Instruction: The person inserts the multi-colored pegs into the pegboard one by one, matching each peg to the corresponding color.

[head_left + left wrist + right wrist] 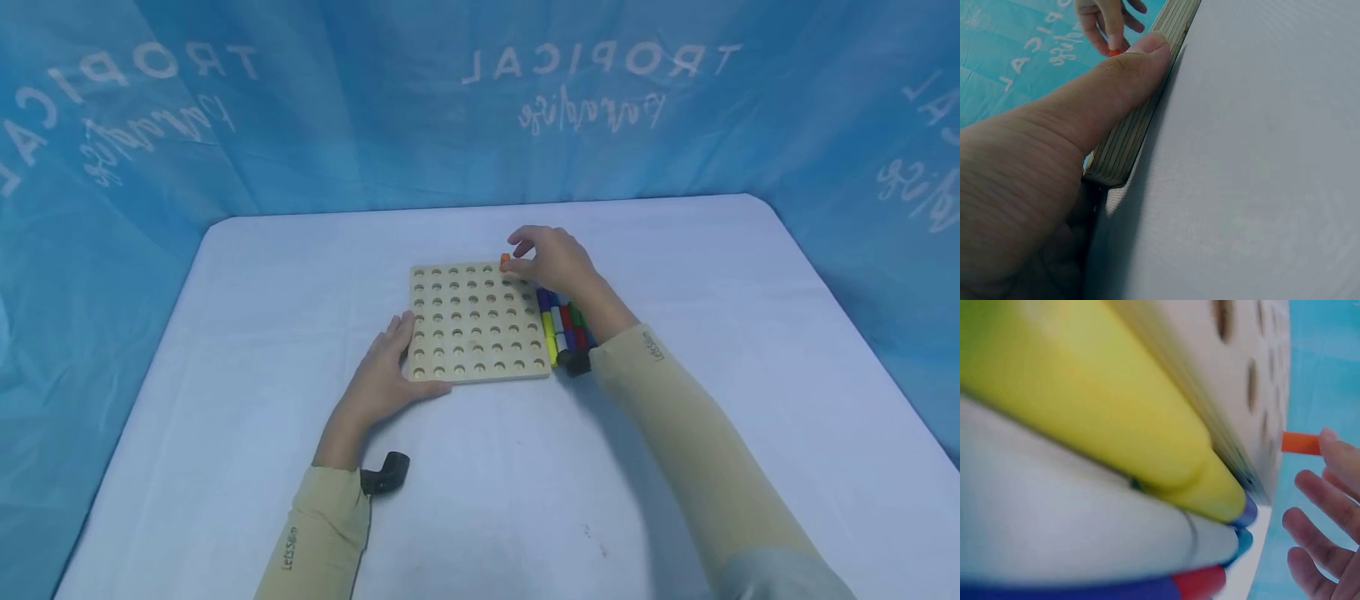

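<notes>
A pale wooden pegboard point(463, 342) with rows of round holes lies flat on the table. My left hand point(381, 375) braces its near left corner: the fingers lie along the left side, and the straight thumb point(1129, 65) presses the layered near edge. At the board's far edge, an orange peg point(1300, 442) stands upright. My right hand point(553, 260) is over it, thumb tip touching the peg's top, other fingers spread loosely and apart from it. Whether the peg sits fully in its hole I cannot tell.
Along the board's right side lie several coloured pegs, among them yellow pegs point(550, 333), white ones point(1085, 500) and a red one point(1200, 581). The white-covered table point(300, 275) meets a blue printed curtain point(420, 150) behind and at both sides.
</notes>
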Demonstrator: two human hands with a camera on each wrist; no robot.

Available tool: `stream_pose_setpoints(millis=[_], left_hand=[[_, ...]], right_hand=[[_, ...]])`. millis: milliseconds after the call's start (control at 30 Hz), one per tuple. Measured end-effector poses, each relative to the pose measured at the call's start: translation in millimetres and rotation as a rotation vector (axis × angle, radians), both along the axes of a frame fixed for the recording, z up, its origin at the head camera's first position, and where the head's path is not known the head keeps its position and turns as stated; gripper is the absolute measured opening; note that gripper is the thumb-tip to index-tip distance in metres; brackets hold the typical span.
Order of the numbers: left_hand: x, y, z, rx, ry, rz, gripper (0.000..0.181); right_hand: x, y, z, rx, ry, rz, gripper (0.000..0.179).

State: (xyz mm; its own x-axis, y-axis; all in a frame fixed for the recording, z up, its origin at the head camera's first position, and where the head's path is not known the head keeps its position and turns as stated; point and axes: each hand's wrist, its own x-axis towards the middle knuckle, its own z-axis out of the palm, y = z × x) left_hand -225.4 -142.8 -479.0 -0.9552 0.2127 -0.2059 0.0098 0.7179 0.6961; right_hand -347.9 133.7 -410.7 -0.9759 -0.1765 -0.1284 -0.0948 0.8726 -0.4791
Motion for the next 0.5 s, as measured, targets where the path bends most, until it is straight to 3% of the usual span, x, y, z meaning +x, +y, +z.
stream_pose_setpoints(millis=[300,500], left_hand=[[-0.8,1.3,-1.8,-0.002,-0.007,-0.007,0.129],[-0.9,1.2,-1.7,-0.009,-0.021,0.003,0.129]], right_hand=[[15.4,33,19.0,0.050,-0.024,-0.064,0.048],[32.5,56,27.2,0.129,-0.092,-0.090,0.047]])
